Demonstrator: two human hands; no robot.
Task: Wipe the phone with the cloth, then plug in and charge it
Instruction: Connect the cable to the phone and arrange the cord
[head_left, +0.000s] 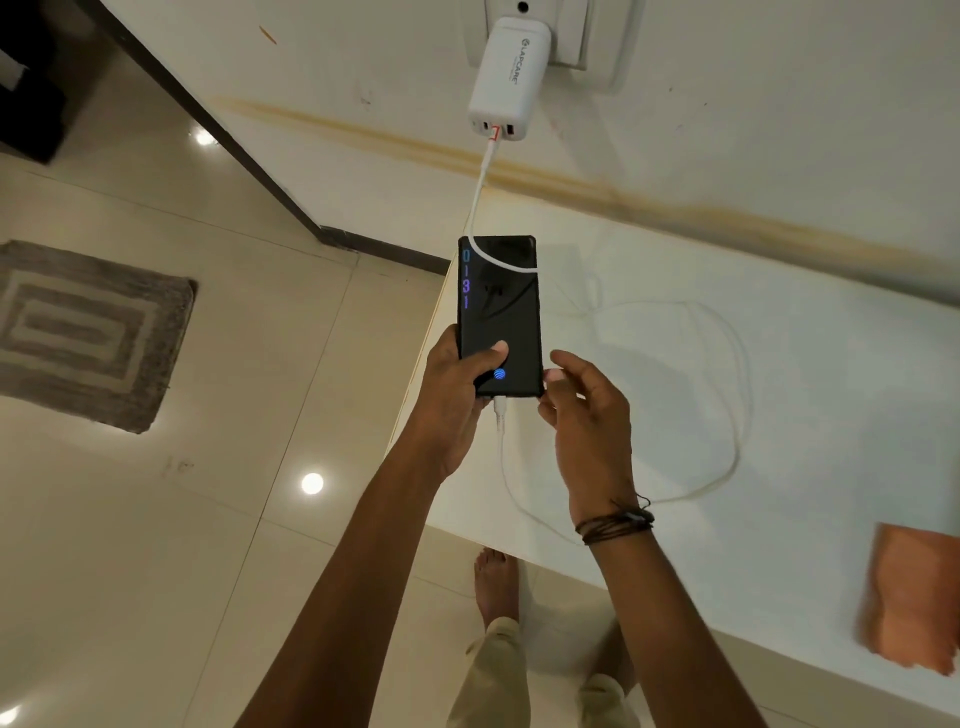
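The task is looking close to finished. The phone (498, 312) is being held above the near-left corner of the white bench (779, 415), its dark screen showing clock digits and a glowing blue fingerprint mark. The left hand (457, 400) is gripping the phone's lower end, thumb lying across the glass. The right hand (587, 415) is sitting at the phone's lower right corner with the fingers loosely curled and partly spread, fingertips touching or just beside the edge; whether it is actually gripping cannot be told.

The white cable (727, 415) is already seated in the phone's bottom port, and its other end is plugged into the white charger (509, 78), which is sitting in the wall socket (571, 31). So the plugging-in appears done, and the lit screen suggests charging, though no charging symbol is readable. The orange cloth (914, 603) is lying well apart on the bench at the right edge of view, untouched by either hand, which suggests the wiping is over. What seems left is setting the phone down on the bench.

Counted: one phone, one cable looping across the bench, one charger, one socket plate, one cloth, two hands. One grey mat (88, 332) is lying on the tiled floor to the left.
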